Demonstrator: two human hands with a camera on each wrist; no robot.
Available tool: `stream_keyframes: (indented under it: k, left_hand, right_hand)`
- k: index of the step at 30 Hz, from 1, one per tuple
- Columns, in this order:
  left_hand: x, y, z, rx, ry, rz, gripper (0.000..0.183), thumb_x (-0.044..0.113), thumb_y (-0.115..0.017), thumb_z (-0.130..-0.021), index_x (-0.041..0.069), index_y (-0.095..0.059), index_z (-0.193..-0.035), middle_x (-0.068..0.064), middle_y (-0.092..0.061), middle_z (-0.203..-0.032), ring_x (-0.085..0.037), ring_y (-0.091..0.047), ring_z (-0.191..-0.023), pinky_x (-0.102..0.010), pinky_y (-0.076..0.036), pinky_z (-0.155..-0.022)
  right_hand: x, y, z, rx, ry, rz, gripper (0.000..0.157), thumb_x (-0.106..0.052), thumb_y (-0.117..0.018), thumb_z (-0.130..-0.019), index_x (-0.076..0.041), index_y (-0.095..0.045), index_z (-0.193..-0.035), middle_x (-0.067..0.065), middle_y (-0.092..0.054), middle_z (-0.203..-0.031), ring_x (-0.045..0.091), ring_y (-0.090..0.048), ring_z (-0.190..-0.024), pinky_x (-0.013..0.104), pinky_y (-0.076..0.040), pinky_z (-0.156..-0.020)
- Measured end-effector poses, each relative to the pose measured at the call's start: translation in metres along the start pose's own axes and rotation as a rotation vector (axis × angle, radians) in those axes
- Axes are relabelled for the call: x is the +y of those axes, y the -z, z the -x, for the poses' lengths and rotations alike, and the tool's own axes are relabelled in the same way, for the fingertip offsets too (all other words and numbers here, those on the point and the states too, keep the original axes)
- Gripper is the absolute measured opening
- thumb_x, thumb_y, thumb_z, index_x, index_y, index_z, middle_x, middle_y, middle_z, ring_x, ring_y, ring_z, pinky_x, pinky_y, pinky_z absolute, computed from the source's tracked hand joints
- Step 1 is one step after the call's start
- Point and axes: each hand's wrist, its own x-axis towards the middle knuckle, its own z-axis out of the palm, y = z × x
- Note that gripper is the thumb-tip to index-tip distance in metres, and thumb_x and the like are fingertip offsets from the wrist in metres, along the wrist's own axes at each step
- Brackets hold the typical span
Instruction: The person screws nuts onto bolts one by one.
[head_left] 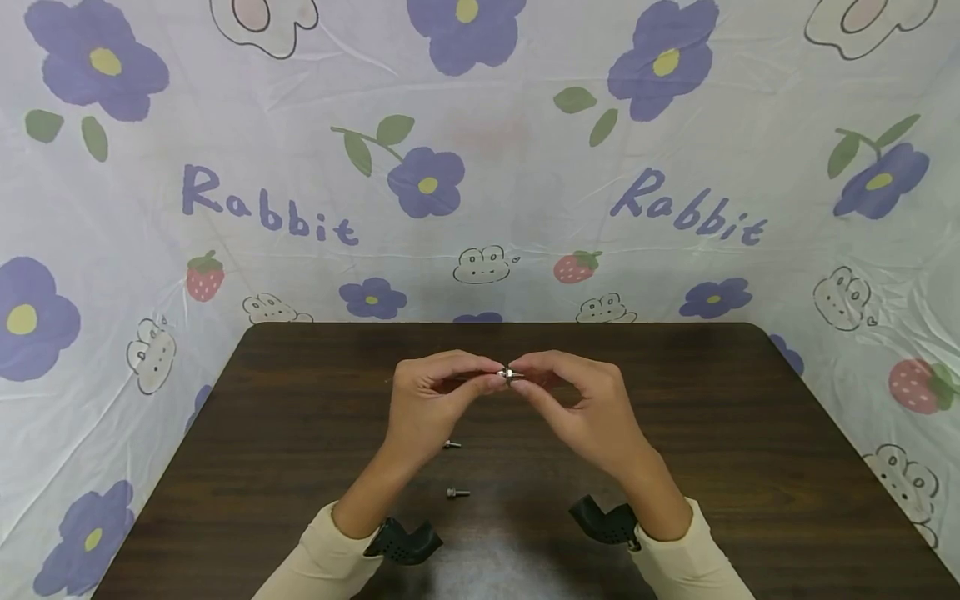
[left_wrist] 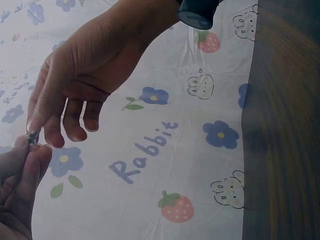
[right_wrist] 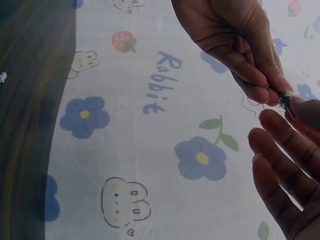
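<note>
A small metal bolt (head_left: 512, 375) is held up between both hands over the table, its shank pointing right and a wider ring-like part around its middle. My left hand (head_left: 431, 400) pinches its left end between thumb and fingertips. From the other side, the thumb and index finger of my right hand (head_left: 592, 404) pinch around the wider part; its other fingers stand spread apart in the right wrist view. Fingertips hide much of the bolt (right_wrist: 286, 102) there. Whether the wider part is a nut or a washer, I cannot tell.
Two more bolts lie on the dark wooden table (head_left: 750, 450), one (head_left: 457, 493) near the front and another (head_left: 452, 444) just behind it, beside my left wrist. A patterned cloth (head_left: 525, 192) hangs behind the table and along its sides.
</note>
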Motion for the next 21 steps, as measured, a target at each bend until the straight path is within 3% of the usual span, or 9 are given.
stream_keyframes:
  k: [7, 12, 21]
  left_hand:
    - [-0.0018, 0.0002, 0.0007, -0.014, -0.019, 0.009, 0.013, -0.01, -0.076, -0.085, -0.003, -0.078, -0.096, -0.013, -0.076, -0.09, -0.024, -0.075, -0.077, -0.039, -0.063, -0.067]
    - [-0.0022, -0.0002, 0.0005, -0.009, -0.018, 0.0, 0.012, -0.008, -0.076, -0.085, -0.002, -0.078, -0.095, -0.011, -0.076, -0.089, -0.024, -0.075, -0.075, -0.038, -0.062, -0.066]
    - [-0.0005, 0.0016, -0.0013, 0.006, -0.002, -0.013, 0.012, -0.007, -0.076, -0.085, -0.001, -0.078, -0.096, -0.01, -0.076, -0.089, -0.024, -0.074, -0.074, -0.036, -0.062, -0.065]
  right_hand:
    - [0.0021, -0.0008, 0.0017, -0.042, -0.046, 0.001, 0.022, 0.008, -0.074, -0.087, -0.006, -0.075, -0.105, 0.003, -0.076, -0.095, 0.015, -0.071, -0.075, 0.023, -0.059, -0.07]
    - [0.0027, 0.0012, 0.0026, -0.072, -0.106, 0.012, 0.016, 0.003, -0.067, -0.096, -0.009, -0.076, -0.101, -0.001, -0.075, -0.088, 0.01, -0.07, -0.077, 0.025, -0.059, -0.069]
    - [0.0046, 0.004, 0.0034, -0.038, -0.095, -0.035, 0.017, 0.007, -0.071, -0.09, -0.006, -0.075, -0.101, 0.003, -0.076, -0.088, 0.013, -0.072, -0.074, 0.023, -0.06, -0.066]
